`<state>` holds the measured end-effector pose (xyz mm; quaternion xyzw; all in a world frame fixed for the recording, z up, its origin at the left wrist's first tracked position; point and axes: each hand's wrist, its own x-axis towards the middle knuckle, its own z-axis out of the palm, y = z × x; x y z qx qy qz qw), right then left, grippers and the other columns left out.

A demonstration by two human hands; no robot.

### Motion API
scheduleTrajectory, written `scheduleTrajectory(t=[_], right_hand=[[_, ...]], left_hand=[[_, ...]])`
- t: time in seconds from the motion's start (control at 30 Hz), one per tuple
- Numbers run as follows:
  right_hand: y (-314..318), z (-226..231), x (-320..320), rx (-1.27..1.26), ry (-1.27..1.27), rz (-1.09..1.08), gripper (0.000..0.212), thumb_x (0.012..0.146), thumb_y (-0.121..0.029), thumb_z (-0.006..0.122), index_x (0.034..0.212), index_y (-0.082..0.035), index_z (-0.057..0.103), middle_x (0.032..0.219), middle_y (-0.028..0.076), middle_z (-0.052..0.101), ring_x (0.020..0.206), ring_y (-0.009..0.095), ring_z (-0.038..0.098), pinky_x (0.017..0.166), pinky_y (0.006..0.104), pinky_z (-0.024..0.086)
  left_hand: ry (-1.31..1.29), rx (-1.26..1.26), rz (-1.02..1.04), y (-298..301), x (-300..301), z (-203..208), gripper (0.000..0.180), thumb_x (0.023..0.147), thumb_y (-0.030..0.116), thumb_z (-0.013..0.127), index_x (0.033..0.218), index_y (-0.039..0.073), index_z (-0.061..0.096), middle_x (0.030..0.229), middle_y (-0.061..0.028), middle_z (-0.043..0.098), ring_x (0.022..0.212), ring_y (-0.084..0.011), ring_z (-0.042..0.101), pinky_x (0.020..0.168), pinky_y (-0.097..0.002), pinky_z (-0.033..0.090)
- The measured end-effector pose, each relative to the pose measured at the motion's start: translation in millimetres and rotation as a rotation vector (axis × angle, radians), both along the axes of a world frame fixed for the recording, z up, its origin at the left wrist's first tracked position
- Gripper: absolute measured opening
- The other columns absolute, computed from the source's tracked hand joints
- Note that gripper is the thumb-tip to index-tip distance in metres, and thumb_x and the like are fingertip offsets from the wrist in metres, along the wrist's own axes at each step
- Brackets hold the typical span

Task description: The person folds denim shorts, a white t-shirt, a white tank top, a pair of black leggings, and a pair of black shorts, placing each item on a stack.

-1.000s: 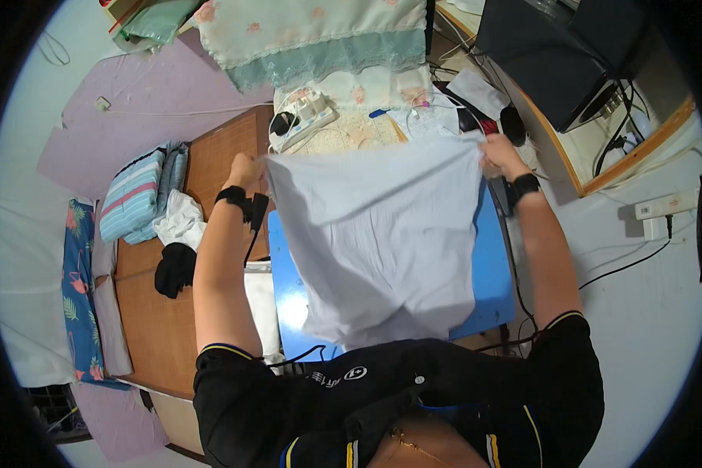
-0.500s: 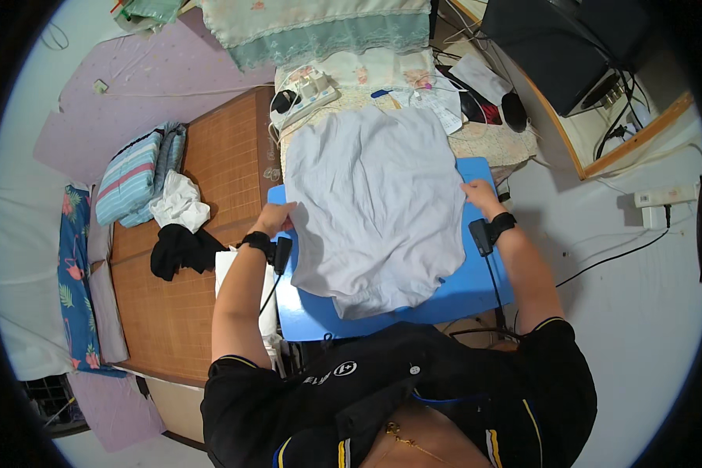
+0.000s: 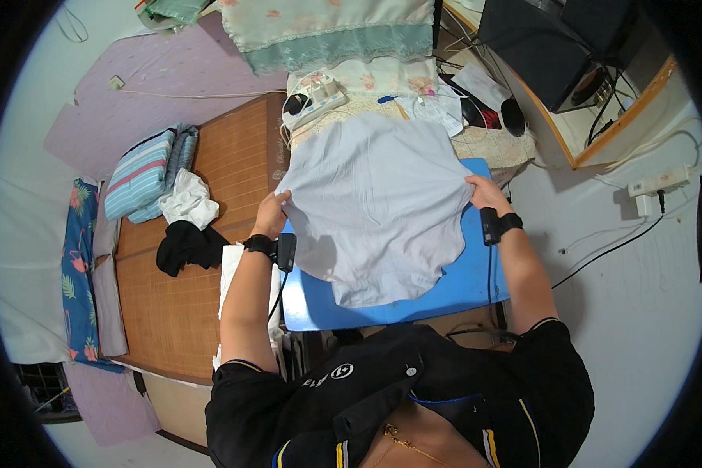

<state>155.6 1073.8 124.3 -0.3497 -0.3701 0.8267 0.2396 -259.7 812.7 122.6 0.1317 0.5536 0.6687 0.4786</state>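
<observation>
I am watching both hands working a pale shirt [image 3: 374,203] that is lying spread over the blue worktop [image 3: 460,281], its lower hem hanging toward me and its far edge reaching the cluttered mat beyond. The left hand [image 3: 271,212] is pinching the shirt's left edge, fingers closed on the cloth; the right hand [image 3: 485,193] is gripping the right edge the same way, so the fabric is being held taut between them. I am judging the main risk to be the cloth sliding: the worktop looks smooth, a good part of the shirt is overhanging the near edge, and an uneven pull from one side could be dragging it off or bunching the creases already showing near the middle. The far edge is also lying close to a power strip [image 3: 317,100] and loose cables, which could be snagging the fabric if it is pushed forward. A cable [image 3: 276,288] is dangling from the left wrist band beside the worktop and could be catching a corner. To the left, on the woven mat [image 3: 234,148], a white cloth [image 3: 189,200], a black cloth [image 3: 186,245] and a striped folded pile [image 3: 142,175] are sitting well apart from the shirt, not crowding it. A dark monitor [image 3: 558,47] is standing at the far right.
</observation>
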Motion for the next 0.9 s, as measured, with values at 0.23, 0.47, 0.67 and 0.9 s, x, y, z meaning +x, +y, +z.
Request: scheduleTrajectory(t=[0.23,0.47,0.67,0.9], right_hand=[[-4,58,15,0.042,0.265,-0.149,0.021,0.08,-0.004,0.047,0.098,0.006,0.051,0.103,0.014,0.057,0.098,0.023,0.054,0.089,0.036,0.041],[23,138,-20,0.282,0.403,-0.107,0.014,0.081,-0.003,0.048,0.092,0.002,0.054,0.094,0.009,0.058,0.088,0.019,0.056,0.083,0.0337,0.043],[32,208,-6,0.466,0.534,-0.189,0.021,0.081,-0.006,0.052,0.1,0.002,0.053,0.098,0.009,0.056,0.094,0.02,0.051,0.091,0.0329,0.036],[-43,117,51,0.644,0.152,-0.286,0.03,0.081,-0.005,0.05,0.11,0.003,0.049,0.107,0.01,0.055,0.099,0.016,0.05,0.09,0.0293,0.037]], left_hand=[[-0.139,0.121,-0.084,-9,21,105,0.022,0.08,0.014,0.049,0.094,-0.002,0.055,0.089,-0.0082,0.061,0.084,-0.0169,0.059,0.078,-0.0285,0.047],[0.27,-0.023,0.015,36,-11,155,0.018,0.077,0.019,0.056,0.089,0.006,0.056,0.084,-0.0053,0.054,0.078,-0.0197,0.051,0.066,-0.039,0.043],[0.208,0.473,0.111,48,-44,195,0.004,0.078,0.008,0.051,0.08,0.004,0.051,0.081,-0.0046,0.052,0.078,-0.0153,0.048,0.071,-0.0302,0.038],[0.427,0.217,0.109,-36,14,131,0.003,0.079,0.005,0.052,0.077,0.007,0.051,0.071,-0.0013,0.053,0.065,-0.011,0.049,0.062,-0.0242,0.039]])
